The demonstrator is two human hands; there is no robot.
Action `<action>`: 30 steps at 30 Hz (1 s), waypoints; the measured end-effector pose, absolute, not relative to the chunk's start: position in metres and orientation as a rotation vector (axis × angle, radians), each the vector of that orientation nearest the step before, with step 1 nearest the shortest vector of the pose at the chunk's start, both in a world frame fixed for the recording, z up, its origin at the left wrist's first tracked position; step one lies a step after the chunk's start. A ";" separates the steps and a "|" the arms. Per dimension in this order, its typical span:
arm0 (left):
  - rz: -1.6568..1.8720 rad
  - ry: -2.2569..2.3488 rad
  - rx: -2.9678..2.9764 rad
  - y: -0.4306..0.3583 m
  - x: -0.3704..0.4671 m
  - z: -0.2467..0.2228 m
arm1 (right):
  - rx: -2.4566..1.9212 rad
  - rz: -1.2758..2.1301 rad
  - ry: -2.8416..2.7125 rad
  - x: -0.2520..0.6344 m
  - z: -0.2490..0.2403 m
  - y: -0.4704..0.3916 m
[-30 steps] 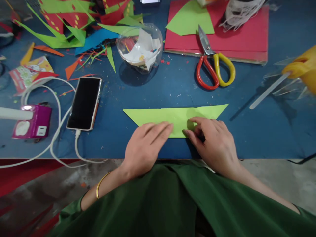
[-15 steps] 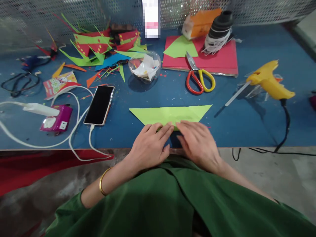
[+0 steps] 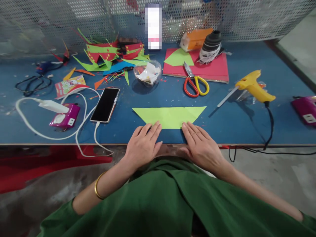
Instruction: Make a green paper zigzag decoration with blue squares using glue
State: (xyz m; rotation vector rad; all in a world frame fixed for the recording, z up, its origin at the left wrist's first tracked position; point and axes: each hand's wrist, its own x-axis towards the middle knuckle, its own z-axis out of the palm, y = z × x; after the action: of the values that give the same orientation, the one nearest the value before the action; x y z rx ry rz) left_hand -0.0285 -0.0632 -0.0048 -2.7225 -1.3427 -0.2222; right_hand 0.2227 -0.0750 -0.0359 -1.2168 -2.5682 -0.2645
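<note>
A light green sheet of paper [image 3: 170, 116], shaped like a trapezoid with its long edge away from me, lies flat on the blue table [image 3: 118, 131]. My left hand [image 3: 144, 143] rests palm down with stretched fingers, its fingertips on the paper's lower left edge. On the lower right edge lie the fingertips of my right hand [image 3: 203, 144], also flat and extended. Beyond the paper are scissors [image 3: 191, 82] with one red and one yellow handle, blades partly over a red paper stack [image 3: 209, 73].
To the right lies a yellow glue gun [image 3: 255, 86] with a cord over the table edge. Leftward are a phone [image 3: 105, 105] on a white cable and a purple socket block [image 3: 65, 116]. Behind stand a plastic bowl of scraps [image 3: 148, 74], paper masks [image 3: 102, 54] and a dark bottle [image 3: 210, 47].
My hands have slid apart along the paper's near edge, left hand leftward and right hand slightly rightward. More of the paper's middle shows. The camera view has shifted a little.
</note>
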 end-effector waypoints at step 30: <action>-1.266 -1.948 -2.504 -0.089 -0.037 -0.003 | -1.273 -0.317 -2.687 0.213 -0.008 -0.048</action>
State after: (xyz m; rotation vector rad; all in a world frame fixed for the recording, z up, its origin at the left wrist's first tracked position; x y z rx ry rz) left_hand -0.0373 -0.0895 -0.0034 -2.5043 -1.9485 -1.2657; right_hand 0.2128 -0.0476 -0.0079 -1.2725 -2.6872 -0.3167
